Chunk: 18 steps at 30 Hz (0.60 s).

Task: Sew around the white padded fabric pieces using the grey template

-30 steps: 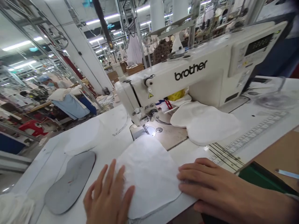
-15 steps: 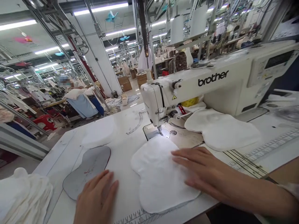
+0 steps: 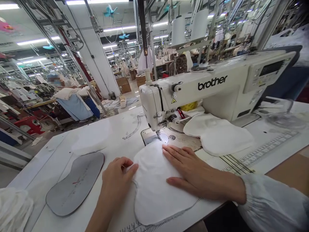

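Note:
A white, curvy-edged fabric piece (image 3: 154,190) lies on the sewing table just in front of the presser foot (image 3: 158,135) of a sewing machine (image 3: 188,91). Flat across its upper right part rests my right hand (image 3: 193,170), fingers stretched towards the needle area. At the fabric's left edge, my left hand (image 3: 118,178) has its fingers curled, with thumb and forefinger closed on the edge. A grey peanut-shaped template (image 3: 76,185) with faint writing lies further left, apart from the hand.
Another white shaped piece (image 3: 222,135) lies under the machine arm. A stack of white fabric pieces (image 3: 14,209) sits at the lower left. Printed rulers (image 3: 272,146) run along the table front. Thread cones (image 3: 178,31) stand behind the machine; a person (image 3: 54,79) is far back.
My left hand has moved from beside the grey template to the fabric's left edge and closed there. The right hand has spread flatter on the fabric. The view has shifted slightly.

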Available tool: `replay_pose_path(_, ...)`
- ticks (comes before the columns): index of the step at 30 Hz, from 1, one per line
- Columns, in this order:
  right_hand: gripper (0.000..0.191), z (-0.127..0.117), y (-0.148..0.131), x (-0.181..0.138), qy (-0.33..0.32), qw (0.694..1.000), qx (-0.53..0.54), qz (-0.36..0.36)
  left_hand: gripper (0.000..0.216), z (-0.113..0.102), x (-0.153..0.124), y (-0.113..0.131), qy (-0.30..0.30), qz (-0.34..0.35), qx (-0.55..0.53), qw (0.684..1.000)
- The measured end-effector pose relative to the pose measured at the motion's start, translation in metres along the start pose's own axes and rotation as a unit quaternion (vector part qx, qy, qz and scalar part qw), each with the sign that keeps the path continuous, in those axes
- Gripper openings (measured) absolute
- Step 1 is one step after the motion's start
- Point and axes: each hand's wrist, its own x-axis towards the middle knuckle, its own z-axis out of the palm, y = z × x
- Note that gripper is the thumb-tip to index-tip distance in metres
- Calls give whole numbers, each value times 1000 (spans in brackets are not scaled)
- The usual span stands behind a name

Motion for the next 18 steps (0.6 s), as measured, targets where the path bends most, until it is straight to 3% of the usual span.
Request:
replay_pose_path(6,77,5,2,1,16,1000,-9,-8,21,0,-8,7,44,-3,-10,999)
replay_pose_path(18,75,3,1,2,22,999,-30,-13,27,-4,-7,-4,56,-43,-74,995)
